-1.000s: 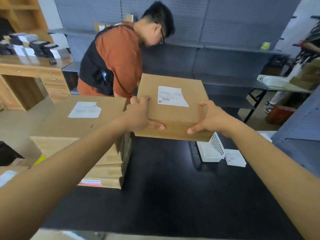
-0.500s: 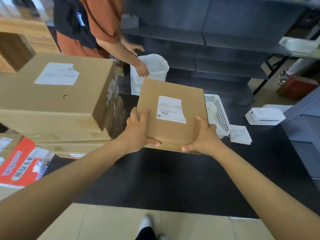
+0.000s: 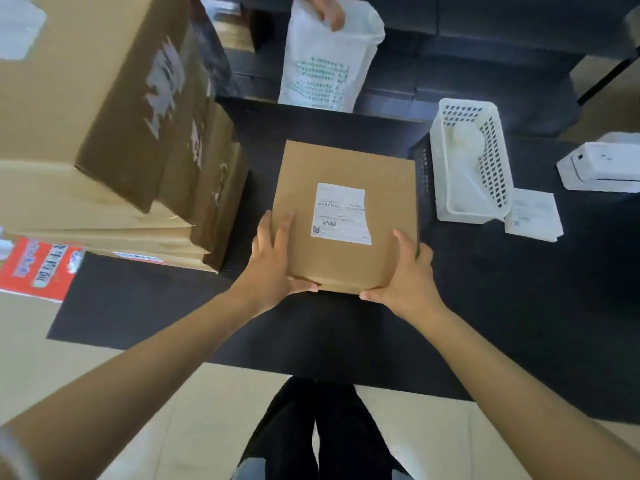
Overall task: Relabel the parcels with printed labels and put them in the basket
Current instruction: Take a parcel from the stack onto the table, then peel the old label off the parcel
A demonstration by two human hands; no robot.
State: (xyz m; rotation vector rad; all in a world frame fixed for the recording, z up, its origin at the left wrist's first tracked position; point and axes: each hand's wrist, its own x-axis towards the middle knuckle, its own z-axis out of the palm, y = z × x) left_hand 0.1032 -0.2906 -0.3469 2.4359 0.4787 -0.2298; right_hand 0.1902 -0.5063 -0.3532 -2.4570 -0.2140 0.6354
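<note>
A flat brown cardboard parcel (image 3: 346, 164) with a white printed label (image 3: 341, 213) on top lies over the black table (image 3: 519, 289), in the middle of the head view. My left hand (image 3: 273, 261) grips its near left corner, fingers on top and thumb along the front edge. My right hand (image 3: 405, 275) grips the near right corner the same way. Whether the parcel rests on the table or hovers just above it I cannot tell. A white perforated basket (image 3: 498, 168) stands right of the parcel. White loose labels (image 3: 533, 216) lie beside the basket.
A tall stack of cardboard boxes (image 3: 104, 133) fills the left side of the table, with a red-printed carton (image 3: 38, 268) at its foot. A white label printer (image 3: 602, 168) sits at the far right. Across the table another person's hand holds a white bag (image 3: 325, 60).
The parcel has come down and nearer to me, from held up in front of the other person to low over the table. My view has tilted downwards.
</note>
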